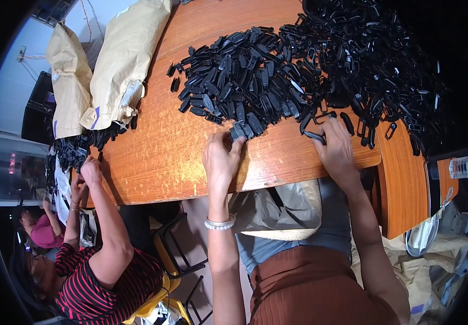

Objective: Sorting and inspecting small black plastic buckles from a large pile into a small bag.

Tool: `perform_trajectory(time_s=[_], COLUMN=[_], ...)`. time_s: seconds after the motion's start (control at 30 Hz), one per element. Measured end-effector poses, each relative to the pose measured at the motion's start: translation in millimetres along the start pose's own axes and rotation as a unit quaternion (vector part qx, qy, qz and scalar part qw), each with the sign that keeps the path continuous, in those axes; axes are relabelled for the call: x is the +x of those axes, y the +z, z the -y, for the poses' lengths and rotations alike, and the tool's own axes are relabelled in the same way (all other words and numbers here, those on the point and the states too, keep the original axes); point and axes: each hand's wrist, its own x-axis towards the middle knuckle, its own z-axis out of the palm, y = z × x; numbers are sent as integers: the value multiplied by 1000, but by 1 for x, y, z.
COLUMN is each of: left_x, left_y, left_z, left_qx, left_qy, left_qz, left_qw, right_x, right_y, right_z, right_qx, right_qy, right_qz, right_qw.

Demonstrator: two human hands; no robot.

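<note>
My left hand [221,158], with a pale bracelet at the wrist, is closed at the front of a heap of solid black plastic pieces [228,81]. Its thumb and fingers grip a few small black plastic pieces [240,131] close to the tabletop. To the right, my right hand [337,147] pinches a slim black plastic piece [314,136] between thumb and fingers. Just beyond it lies a larger heap of black plastic frames [364,59], which meets the first heap. Exactly what part each piece is cannot be made out.
The wooden table [158,162] has its front edge before me. An open sack [299,211] hangs at my lap. Brown paper sacks [128,59] lie at the far left. A person in a striped shirt [101,281] handles black pieces at left. A clear bottle [463,167] is at right.
</note>
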Motion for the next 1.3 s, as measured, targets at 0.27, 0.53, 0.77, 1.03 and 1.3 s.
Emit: perform_trajectory(time_s=[0.27, 0.53, 0.77, 1.03, 1.3], left_x=[-12, -45, -80, -87, -100], left_y=[-19, -4, -16, -27, -4], left_z=[-10, -8, -37, -52, -61], left_qx=[106, -597, -413, -274, -390], left_qy=[57, -96, 2, 135, 21], left_qz=[49, 132, 222, 116, 127], left_qw=[992, 786, 883, 945, 912], right_x=[-10, -22, -14, -18, -28], right_y=[-8, 0, -27, -33, -28], right_z=[9, 25, 55, 61, 66], right_qx=[186, 414, 397, 314, 253], right_qy=[135, 195, -48, -121, -133], right_qz=[63, 74, 113, 102, 57], right_qw=[971, 886, 910, 936, 957])
